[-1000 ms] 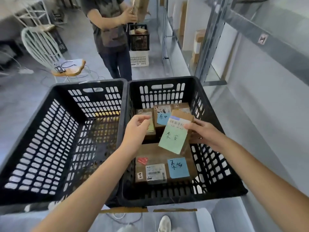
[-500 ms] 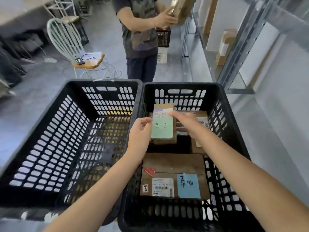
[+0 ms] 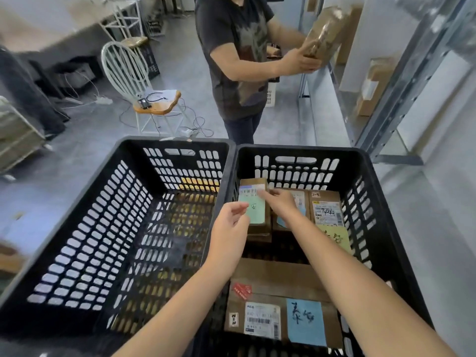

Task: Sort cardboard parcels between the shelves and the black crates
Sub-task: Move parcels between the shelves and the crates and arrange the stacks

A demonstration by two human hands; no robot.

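Cardboard parcel (image 3: 258, 230) w/ green note (image 3: 257, 214) pinched by left hand (image 3: 230, 229) & right hand (image 3: 281, 205).

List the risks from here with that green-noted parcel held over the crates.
The left hand and right hand hold the small parcel only by fingertips, so it may slip into the right crate and land on the parcels there. The left hand pinches at its green note, which might peel or crease.

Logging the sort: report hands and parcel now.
Left hand pinches green-note parcel at left edge; right hand grips its top. Parcel over right crate. Other person beyond crates, clear.
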